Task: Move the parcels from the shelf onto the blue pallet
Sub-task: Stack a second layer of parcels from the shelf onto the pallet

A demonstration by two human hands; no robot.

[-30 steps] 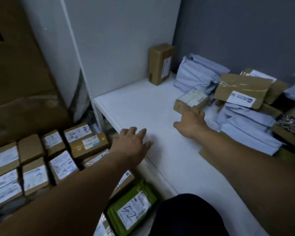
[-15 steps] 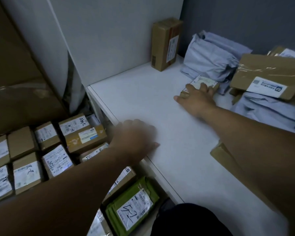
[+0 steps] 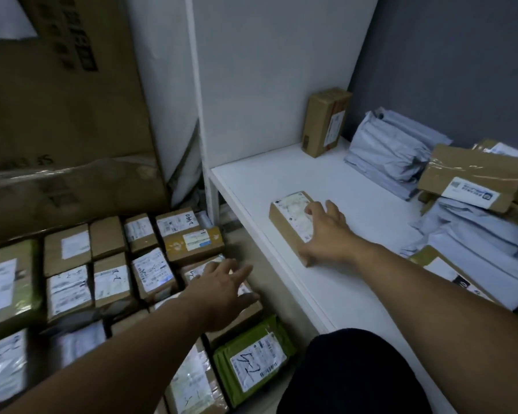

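One head view. Right hand [image 3: 326,234] spread flat, pressing small brown cardboard parcel with white label [image 3: 290,213] on white shelf board [image 3: 281,171]. Left hand [image 3: 222,291] open, empty, below shelf's front edge. Pick-up step, likely; next: curl round parcel, lift clear.

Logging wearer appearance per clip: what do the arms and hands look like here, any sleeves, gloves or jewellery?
Left hand and right hand are ungloved; no watch or rings show. Both forearms are bare, with no sleeves in view. Dark clothing shows at the bottom edge.
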